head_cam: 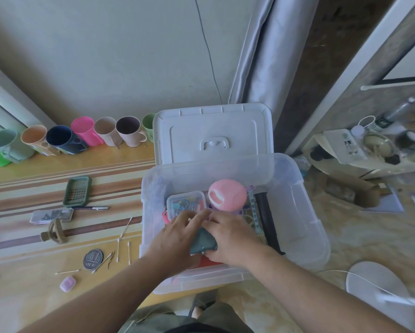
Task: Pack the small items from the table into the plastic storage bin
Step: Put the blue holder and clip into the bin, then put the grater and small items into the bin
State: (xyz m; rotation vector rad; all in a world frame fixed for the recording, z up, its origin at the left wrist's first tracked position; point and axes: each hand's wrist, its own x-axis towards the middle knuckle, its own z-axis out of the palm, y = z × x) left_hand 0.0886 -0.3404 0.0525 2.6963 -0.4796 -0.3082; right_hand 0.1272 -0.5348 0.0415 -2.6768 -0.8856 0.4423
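Both hands are seen inside the clear storage bin (297, 212) at the table's (21, 296) edge.

A dark teal pouch (202, 242) is pinched between the left hand (177, 239) and right hand (232, 236), fingers curled around it, above a red item (207, 261); cotton swabs (123, 233) lie unpacked on the table.

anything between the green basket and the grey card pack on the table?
Head view: a pen lies between the green basket and the grey card pack, pointing toward the bin.
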